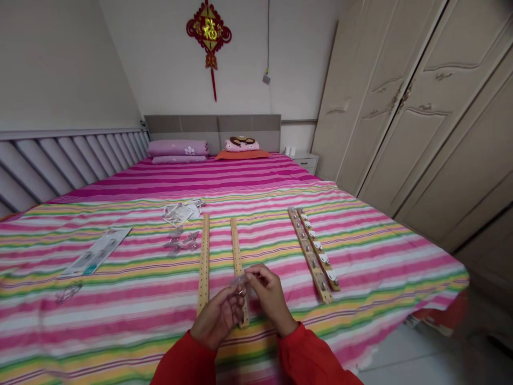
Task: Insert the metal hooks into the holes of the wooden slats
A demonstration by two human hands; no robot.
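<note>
My left hand (218,317) is closed with its fingers curled around a small clear plastic packet (239,279), in which something shiny shows. My right hand (269,294) pinches the packet's other side between thumb and fingers. Below both hands lies a narrow wooden strip with holes (235,243), partly hidden by them. A second holed wooden strip (204,251) lies just to its left. Several more small clear packets (181,243) are grouped left of the strips.
To the right lie a strip with metal pieces (308,250) and one with white pieces (318,247). Flat packaging (182,213), a long pack (98,250) and a small clear item (69,291) lie left. The striped bedcover (140,331) is slightly wrinkled; a wardrobe (420,117) stands right.
</note>
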